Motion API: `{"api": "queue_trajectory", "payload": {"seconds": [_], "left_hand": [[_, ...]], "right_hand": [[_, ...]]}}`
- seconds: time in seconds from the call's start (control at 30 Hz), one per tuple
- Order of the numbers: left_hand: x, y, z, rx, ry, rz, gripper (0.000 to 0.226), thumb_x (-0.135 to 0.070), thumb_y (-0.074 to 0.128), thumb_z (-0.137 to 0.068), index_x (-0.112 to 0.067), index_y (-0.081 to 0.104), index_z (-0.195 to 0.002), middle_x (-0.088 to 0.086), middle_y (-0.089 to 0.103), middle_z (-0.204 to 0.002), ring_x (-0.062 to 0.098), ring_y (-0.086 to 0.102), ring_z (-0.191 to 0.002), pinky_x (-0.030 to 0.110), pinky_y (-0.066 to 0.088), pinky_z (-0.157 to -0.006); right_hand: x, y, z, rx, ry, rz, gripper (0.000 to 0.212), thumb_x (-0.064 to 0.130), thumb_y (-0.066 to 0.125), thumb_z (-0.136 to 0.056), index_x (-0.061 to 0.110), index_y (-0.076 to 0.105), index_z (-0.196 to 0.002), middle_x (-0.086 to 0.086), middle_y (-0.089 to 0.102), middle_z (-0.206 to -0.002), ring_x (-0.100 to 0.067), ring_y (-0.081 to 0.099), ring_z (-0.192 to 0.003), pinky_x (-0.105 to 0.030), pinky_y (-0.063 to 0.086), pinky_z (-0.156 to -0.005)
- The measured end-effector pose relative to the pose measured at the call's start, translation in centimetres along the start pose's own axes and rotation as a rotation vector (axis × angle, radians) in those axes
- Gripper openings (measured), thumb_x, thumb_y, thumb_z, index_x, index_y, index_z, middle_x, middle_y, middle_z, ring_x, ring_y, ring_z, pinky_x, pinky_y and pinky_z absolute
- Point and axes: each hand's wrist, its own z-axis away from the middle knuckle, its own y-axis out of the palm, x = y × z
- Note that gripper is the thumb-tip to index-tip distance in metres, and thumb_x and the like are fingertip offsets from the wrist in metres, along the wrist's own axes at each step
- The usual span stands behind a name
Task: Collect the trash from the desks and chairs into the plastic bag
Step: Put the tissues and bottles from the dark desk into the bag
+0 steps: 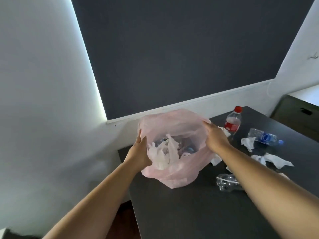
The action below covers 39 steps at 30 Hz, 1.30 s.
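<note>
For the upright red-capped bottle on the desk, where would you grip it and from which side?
Grip the red-capped bottle around its labelled body, from the near right. It stands upright, its right flank is unobstructed, and the right hand is already beside it on the bag.

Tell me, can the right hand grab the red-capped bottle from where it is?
Probably yes. The right hand grips the pink bag's rim, with the red-capped bottle standing upright just beyond it on the desk. Nothing lies between them, but it must release the bag first.
</note>
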Motion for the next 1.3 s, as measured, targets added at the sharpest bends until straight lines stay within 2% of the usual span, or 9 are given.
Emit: {"api": "queue_trajectory", "payload": {"seconds": [0.2, 0.33, 0.43, 0.6, 0.7, 0.83, 1.0, 1.2, 1.3], "left_hand": [[0.3, 2.0, 0.0, 0.145, -0.126, -0.082, 0.115, -0.022, 0.075, -0.071, -0.029, -0.008, -0.151, 0.006, -0.012, -0.16, 0.031, 0.049, -0.126, 0.036, 0.051, -0.09], [-2.6, 0.5, 0.2, -0.284, -0.135, -0.281, 0.066, -0.056, 0.06, -0.077, -0.033, 0.04, -0.135, 0.006, 0.028, -0.144, 0.029, 0.041, -0.125, 0.041, 0.041, -0.098], [-6.3, -0.2, -0.5, -0.447, 0.002, -0.288, 0.046, -0.049, 0.059, -0.08, -0.028, 0.051, -0.12, 0.004, 0.041, -0.13, 0.025, 0.044, -0.118, 0.039, 0.038, -0.098], [-16.0, 3.2, -1.0, -0.211, 0.445, -0.026, 0.04, -0.027, 0.057, -0.084, -0.021, 0.046, -0.122, 0.0, 0.047, -0.127, 0.021, 0.051, -0.114, 0.035, 0.042, -0.097], [-20.0, 7.8, -0.8, 0.08, 0.604, -0.008, 0.05, -0.026, 0.058, -0.082, -0.021, 0.043, -0.129, 0.002, 0.044, -0.129, 0.024, 0.055, -0.111, 0.038, 0.048, -0.092], [-20.8, 14.4, -3.4, 0.385, 0.392, -0.088, 0.077, -0.031, 0.064, -0.081, -0.021, 0.024, -0.145, 0.009, 0.028, -0.148, 0.03, 0.04, -0.132, 0.042, 0.036, -0.109], [-20.2, 19.0, -8.5, 0.426, 0.271, -0.231, 0.085, -0.014, 0.062, -0.084, -0.032, 0.011, -0.15, 0.011, 0.001, -0.158, 0.036, 0.022, -0.141, 0.045, 0.03, -0.111], [-20.8, 23.9, -13.5, 0.559, 0.189, -0.275, 0.095, -0.043, 0.068, -0.078, -0.049, 0.003, -0.146, 0.007, -0.018, -0.158, 0.038, 0.016, -0.144, 0.053, 0.033, -0.109], [-21.4, 26.6, -13.7, 0.562, 0.299, -0.313, 0.078, -0.046, 0.065, -0.079, -0.048, 0.021, -0.144, 0.005, 0.003, -0.157, 0.035, 0.033, -0.135, 0.043, 0.043, -0.096]], "right_hand": [[-2.3, 1.1, -0.7, 0.093, -0.074, -0.066, 0.075, -0.003, 0.054, -0.087, 0.03, 0.025, -0.147, 0.0, 0.025, -0.156, -0.025, 0.047, -0.13, -0.039, 0.048, -0.101], [-3.8, -1.7, -0.5, 0.098, -0.115, -0.169, 0.073, 0.023, 0.064, -0.087, 0.04, 0.025, -0.146, 0.006, 0.01, -0.16, -0.021, 0.029, -0.142, -0.04, 0.033, -0.112], [-5.5, -4.0, 0.0, 0.011, -0.089, -0.222, 0.063, 0.031, 0.061, -0.089, 0.04, 0.031, -0.144, 0.003, 0.02, -0.158, -0.021, 0.034, -0.14, -0.039, 0.032, -0.111], [-11.1, -5.8, 1.9, -0.07, 0.077, -0.17, 0.043, 0.017, 0.055, -0.093, 0.024, 0.048, -0.135, -0.002, 0.039, -0.149, -0.015, 0.055, -0.113, -0.024, 0.044, -0.092], [-15.1, -4.8, 3.2, -0.011, 0.174, -0.126, 0.04, 0.019, 0.059, -0.088, 0.023, 0.054, -0.128, -0.003, 0.043, -0.146, -0.019, 0.053, -0.119, -0.03, 0.041, -0.099], [-18.7, -2.5, 4.9, 0.269, 0.254, 0.002, 0.063, 0.024, 0.068, -0.079, 0.033, 0.044, -0.137, 0.002, 0.035, -0.151, -0.026, 0.042, -0.13, -0.041, 0.042, -0.102], [-20.8, 1.2, 6.0, 0.522, 0.163, 0.346, 0.09, 0.033, 0.075, -0.073, 0.045, 0.021, -0.145, 0.006, 0.004, -0.16, -0.027, 0.01, -0.146, -0.053, 0.015, -0.116], [-22.7, 4.4, 7.1, 0.504, 0.147, 0.42, 0.087, 0.04, 0.077, -0.067, 0.045, 0.027, -0.139, 0.007, 0.02, -0.155, -0.029, 0.017, -0.143, -0.058, 0.011, -0.112], [-23.5, 5.0, 7.4, 0.46, 0.145, 0.399, 0.086, 0.04, 0.077, -0.067, 0.046, 0.028, -0.137, 0.007, 0.025, -0.152, -0.029, 0.018, -0.142, -0.058, 0.01, -0.111]]}}
